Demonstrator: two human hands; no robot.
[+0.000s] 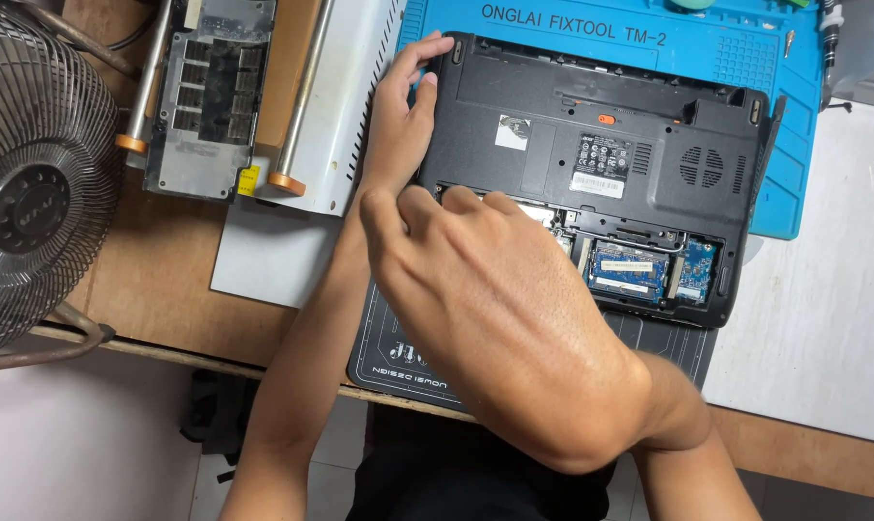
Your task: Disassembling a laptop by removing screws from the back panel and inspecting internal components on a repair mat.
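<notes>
An upturned black laptop [601, 164] lies on a blue mat [765, 48], its near compartment open on a blue memory board [628, 270]. The left hand [403, 116] grips its far-left corner; the right hand [495, 309] covers the near-left edge, fingertips apparently curled in.

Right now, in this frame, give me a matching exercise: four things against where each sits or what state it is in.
Things:
1. left hand
2. right hand
3. wire fan
4. memory modules

Places or states:
A. far left edge of the bench
B. exposed in the open bay of the laptop
C. gripping the laptop's upper left corner
D. over the laptop's lower left part, nearest the camera

Pairs: 1-C, 2-D, 3-A, 4-B
</notes>
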